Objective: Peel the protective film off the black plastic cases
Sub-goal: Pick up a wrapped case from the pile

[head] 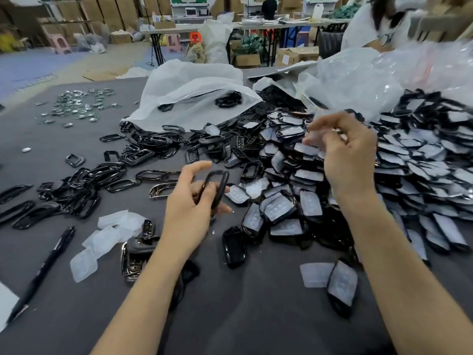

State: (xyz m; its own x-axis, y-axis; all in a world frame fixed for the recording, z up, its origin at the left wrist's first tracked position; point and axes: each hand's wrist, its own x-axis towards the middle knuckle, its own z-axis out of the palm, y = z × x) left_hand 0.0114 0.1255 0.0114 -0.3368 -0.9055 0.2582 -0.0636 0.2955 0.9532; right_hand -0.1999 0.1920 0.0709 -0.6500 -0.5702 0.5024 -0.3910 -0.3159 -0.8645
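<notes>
Left hand [190, 210]: case [220, 184]; right hand [344, 156]: pinched film [312, 140]

Case and film, held apart
Left hand [190, 208] grips a black case [218, 187]; right hand [345, 155] pinches a clear film [313, 139] (blurred) over the heap of film-covered cases [422, 165] on the grey table [243, 316].

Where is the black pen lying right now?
In the head view, the black pen lies slantwise at the lower left of the grey table, just left of the peeled clear films.
</notes>
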